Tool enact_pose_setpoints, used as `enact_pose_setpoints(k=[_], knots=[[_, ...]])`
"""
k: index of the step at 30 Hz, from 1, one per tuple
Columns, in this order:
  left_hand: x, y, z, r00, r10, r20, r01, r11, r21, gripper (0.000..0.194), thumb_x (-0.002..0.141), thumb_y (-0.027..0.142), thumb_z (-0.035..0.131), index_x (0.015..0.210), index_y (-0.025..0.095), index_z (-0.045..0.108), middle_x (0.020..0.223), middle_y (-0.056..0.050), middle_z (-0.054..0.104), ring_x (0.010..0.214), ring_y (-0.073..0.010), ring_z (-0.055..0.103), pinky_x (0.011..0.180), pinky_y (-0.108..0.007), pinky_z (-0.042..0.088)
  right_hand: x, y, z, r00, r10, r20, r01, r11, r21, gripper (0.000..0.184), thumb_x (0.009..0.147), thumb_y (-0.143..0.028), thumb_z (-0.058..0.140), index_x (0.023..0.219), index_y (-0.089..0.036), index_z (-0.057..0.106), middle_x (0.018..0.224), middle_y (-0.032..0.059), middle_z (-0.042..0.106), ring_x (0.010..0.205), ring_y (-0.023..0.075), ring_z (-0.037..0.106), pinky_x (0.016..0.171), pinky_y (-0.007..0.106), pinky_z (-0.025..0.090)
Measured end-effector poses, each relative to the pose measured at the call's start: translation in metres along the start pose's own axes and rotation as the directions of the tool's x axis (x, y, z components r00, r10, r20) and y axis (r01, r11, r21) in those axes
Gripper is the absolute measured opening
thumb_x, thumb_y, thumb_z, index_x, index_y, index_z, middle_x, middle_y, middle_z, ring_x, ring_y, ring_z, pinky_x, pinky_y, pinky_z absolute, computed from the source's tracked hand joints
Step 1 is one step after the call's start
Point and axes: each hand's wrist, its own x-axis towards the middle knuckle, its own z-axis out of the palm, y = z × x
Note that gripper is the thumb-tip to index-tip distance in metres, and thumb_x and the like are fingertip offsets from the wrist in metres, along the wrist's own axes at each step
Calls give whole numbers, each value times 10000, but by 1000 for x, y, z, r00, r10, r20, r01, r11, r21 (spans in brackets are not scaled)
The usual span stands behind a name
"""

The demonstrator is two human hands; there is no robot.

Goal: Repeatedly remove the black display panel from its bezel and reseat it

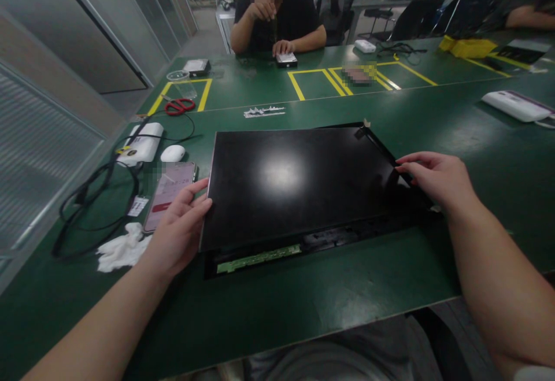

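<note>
A glossy black LCD panel (269, 190) lies face up, with a bright light reflected in it. Beneath it is a black frame (377, 141), turned slightly against the panel, so it shows along the right side and front. A green circuit board strip (260, 258) is exposed at the front left. My left hand (180, 225) holds the panel's left edge, thumb at the rim and fingers partly behind it. At the right side, my right hand (440, 178) pinches the black frame's edge; whether the panel's edge is also between those fingers I cannot tell.
On the left are a phone (167, 196), crumpled tissue (124, 248), a white mouse (173, 153), black cables (104, 178) and red-handled scissors (179, 106). White scraps (263, 112) lie behind the panel. Opposite sits a person (277, 17) with a hand on a small boxy device (287, 59).
</note>
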Motion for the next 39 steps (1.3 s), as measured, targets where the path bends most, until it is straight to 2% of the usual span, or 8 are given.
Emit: enact_pose_setpoints(k=[6, 13, 19, 23, 29, 32, 35, 39], knots=[[-2, 3, 1, 1000, -3, 28, 3, 1000, -1, 780, 502, 204, 1104, 1183, 215, 723, 881, -16, 881, 721, -235, 837, 498, -217, 619, 0, 0, -1, 1000, -22, 11, 22, 1000, -22, 260, 713, -351, 739, 909, -237, 867, 643, -5, 698, 616, 180, 594, 670, 351, 453], [-3, 1, 1, 1000, -13, 14, 13, 1000, 1, 824, 472, 215, 1119, 1196, 221, 728, 876, -14, 883, 711, -237, 839, 477, -205, 602, -1, -1, -1, 1000, -25, 8, 25, 999, -34, 250, 694, -357, 741, 887, -254, 861, 642, -2, 710, 617, 193, 624, 678, 361, 481], [-4, 3, 4, 1000, -17, 1, 17, 1000, 1, 781, 463, 153, 1094, 1157, 218, 740, 1017, -38, 901, 891, -280, 865, 646, -263, 686, 3, 4, 0, 999, -34, 18, 34, 999, -42, 275, 707, -378, 736, 916, -249, 859, 656, -3, 702, 639, 193, 626, 677, 354, 467], [-5, 4, 5, 1000, -18, -3, 18, 1000, -2, 810, 439, 162, 1105, 1157, 203, 732, 953, -50, 896, 952, -310, 864, 611, -248, 673, 1, 2, 0, 999, -37, 10, 37, 999, -15, 270, 703, -365, 727, 901, -242, 864, 660, 1, 707, 621, 184, 610, 678, 354, 470], [-5, 2, 2, 1000, -10, 25, 10, 1000, 13, 755, 503, 141, 1076, 1167, 216, 725, 1002, -43, 896, 969, -313, 862, 629, -265, 687, -2, -2, 0, 1000, -9, 8, 9, 1000, -7, 247, 710, -334, 734, 895, -245, 871, 664, 3, 722, 608, 184, 627, 679, 353, 485], [-5, 2, 2, 1000, -6, 16, 6, 1000, 3, 777, 503, 126, 1070, 1193, 203, 720, 1073, -71, 895, 1000, -325, 858, 681, -288, 705, -2, -1, 0, 1000, -16, 1, 16, 1000, -13, 238, 718, -326, 744, 898, -244, 875, 659, 2, 721, 617, 183, 632, 688, 352, 489], [-4, 2, 2, 1000, -9, 25, 9, 1000, 4, 761, 537, 130, 1061, 1207, 198, 707, 1056, -74, 894, 1053, -328, 846, 721, -292, 708, -1, 0, 0, 1000, -28, 3, 28, 1000, -13, 225, 720, -325, 741, 887, -248, 871, 664, 3, 721, 622, 182, 630, 693, 352, 491], [-4, 2, 2, 999, -4, 36, 4, 1000, 0, 724, 533, 114, 1051, 1170, 208, 720, 989, -47, 890, 973, -304, 857, 660, -263, 693, -1, 1, -1, 1000, -20, 3, 20, 1000, -4, 241, 723, -334, 728, 900, -256, 872, 703, 4, 739, 647, 186, 643, 717, 357, 496]])
